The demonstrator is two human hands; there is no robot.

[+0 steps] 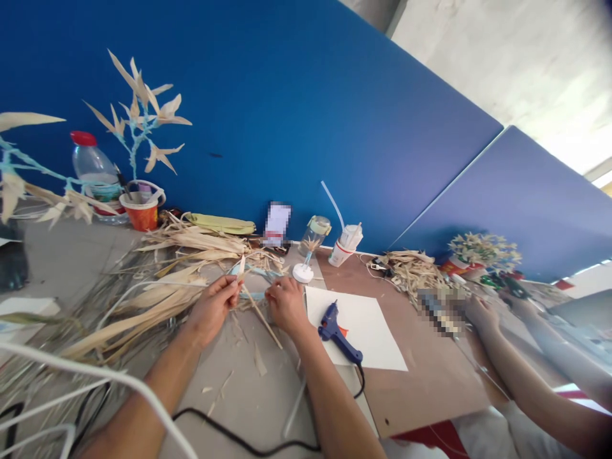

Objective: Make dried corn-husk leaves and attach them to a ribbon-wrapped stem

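Observation:
My left hand pinches a small pale corn husk piece, which points up from its fingertips. A thin tan stalk slants down to the right from beside those fingers. My right hand is close by with its fingers curled together; what they hold, if anything, is hidden. Light-blue strips lie between and behind the two hands. To the right of my right hand, a blue hot glue gun rests on a sheet of white paper. Dry corn husks are heaped left of my left hand.
Behind my hands stand a white round base, a jar, a paper cup and a phone. White cables cross the left front. A husk-flower branch rises at left. Another person's hand works at right.

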